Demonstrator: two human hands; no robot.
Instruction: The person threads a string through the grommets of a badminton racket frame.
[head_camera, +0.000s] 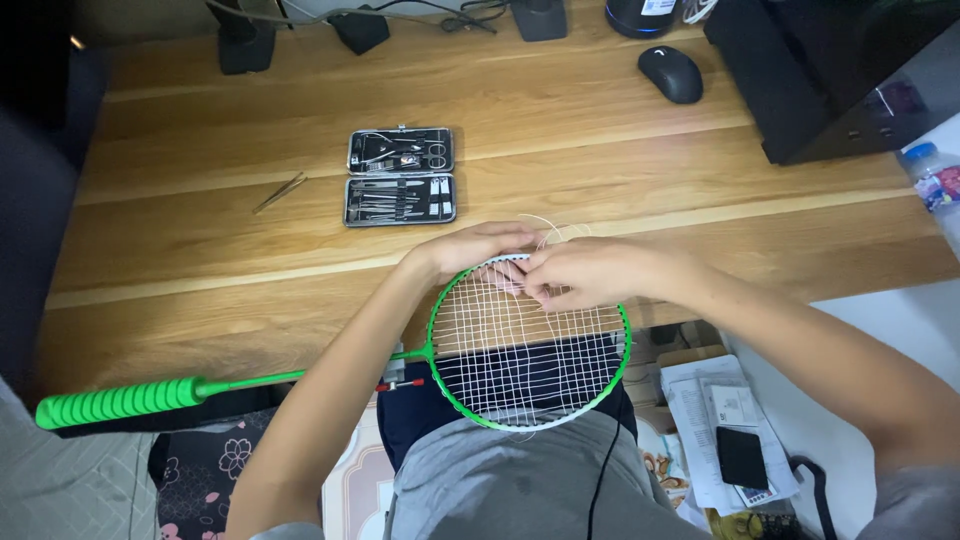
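Nearest, racket (520, 372) lies flat over the lap, head at 6 o'clock of the desk (200, 250), green frame, white strings crossed in a grid, ribbed green grip (118, 401) out at 8 o'clock. Left hand (475, 250) lies curled over the top rim of the frame. Right hand (580, 275) touches it, fingers pinched on a loose string (548, 228) that loops beyond the rim. Papers (715, 405) and a flat black box (742, 457) lie on the floor at 4 o'clock. Farther, open grooming kit (400, 176) at 11 o'clock, grey case, steel tools; tweezers (280, 192) just left of it. Black mouse (671, 73) at 1 o'clock. Bottle (935, 180), blue cap and label, at 2 o'clock.
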